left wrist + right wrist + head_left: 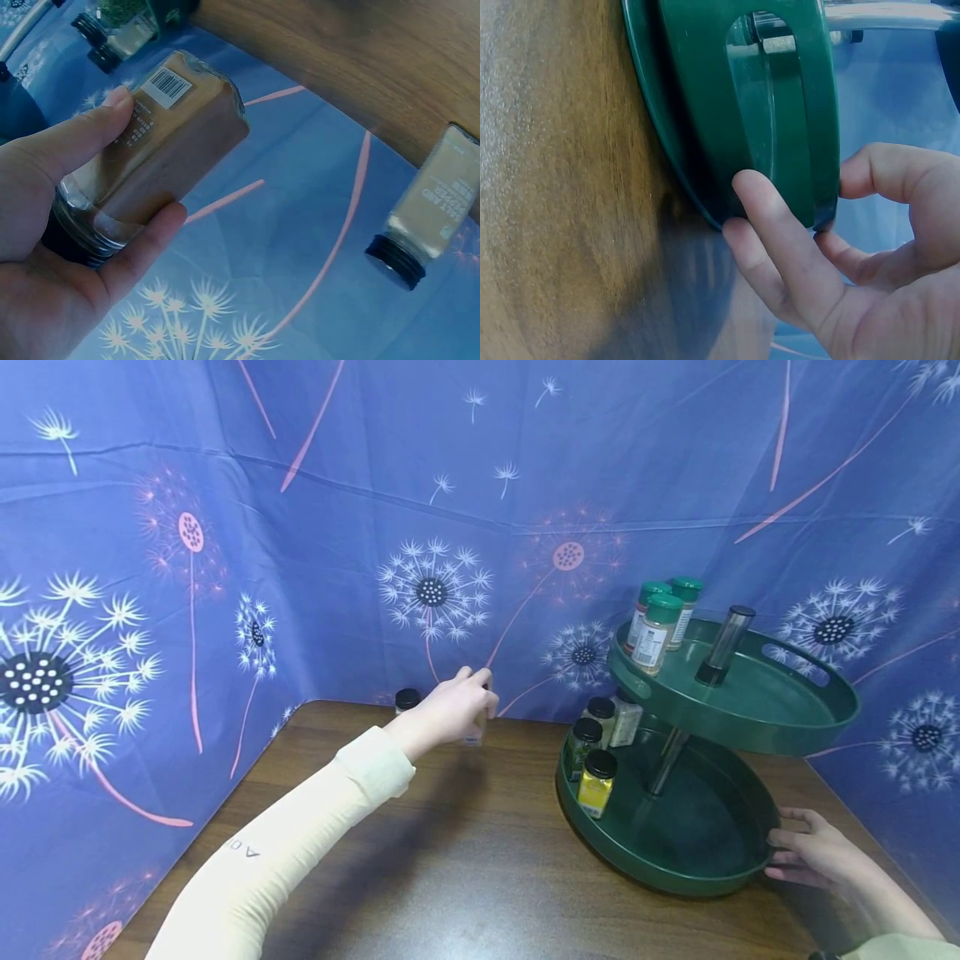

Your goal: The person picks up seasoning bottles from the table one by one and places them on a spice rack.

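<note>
My left hand (459, 700) grips a spice jar (161, 142) of brown powder, thumb on its barcode side and fingers round the black-cap end. A second black-capped jar (431, 202) with pale contents stands near it on the table; the left forearm partly covers that jar in the head view. At the right, a two-tier green turntable has an upper tray (795, 710) and a lower tray (720, 852). My right hand (817, 852) touches the outer side of the lower tray's rim with loosely extended fingers (761, 199), beside an oval handle cutout.
Green-capped jars (651, 635) stand together on the upper tray's left side. On the lower tray's left side are several black-capped jars, including a yellow one (596, 789) and a green one (579, 752). Blue dandelion-print cloth (337, 568) hangs behind the wooden table (450, 860).
</note>
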Motion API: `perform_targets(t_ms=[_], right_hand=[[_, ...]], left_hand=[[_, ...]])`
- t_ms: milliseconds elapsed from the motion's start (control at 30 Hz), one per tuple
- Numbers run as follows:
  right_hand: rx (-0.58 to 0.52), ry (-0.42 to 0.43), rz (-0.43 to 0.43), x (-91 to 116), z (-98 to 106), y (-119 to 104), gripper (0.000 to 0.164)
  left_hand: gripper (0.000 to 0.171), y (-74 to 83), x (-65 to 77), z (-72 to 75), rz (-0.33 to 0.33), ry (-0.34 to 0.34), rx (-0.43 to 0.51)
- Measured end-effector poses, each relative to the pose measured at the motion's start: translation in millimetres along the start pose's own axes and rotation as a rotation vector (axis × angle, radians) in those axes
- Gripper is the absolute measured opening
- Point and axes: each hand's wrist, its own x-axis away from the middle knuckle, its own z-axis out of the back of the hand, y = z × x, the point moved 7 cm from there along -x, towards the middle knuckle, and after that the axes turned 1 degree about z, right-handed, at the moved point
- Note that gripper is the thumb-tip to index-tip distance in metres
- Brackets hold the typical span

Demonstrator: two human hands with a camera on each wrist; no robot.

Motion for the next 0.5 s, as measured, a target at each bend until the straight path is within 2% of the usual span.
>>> perform_targets(t_ms=[200,500], right_hand=[[-0.022,0.009,-0.009,1.2,-0.9,-0.9,0.078],[-0.034,0.023,-0.018,3.5,-2.5,-0.4,0.077]], left_hand=[[0.024,10.9,0.0,10.1,-0.018,0.012,0.016],[0.024,29.7,-1.9,15.4,-0.032,-0.035,0.006]])
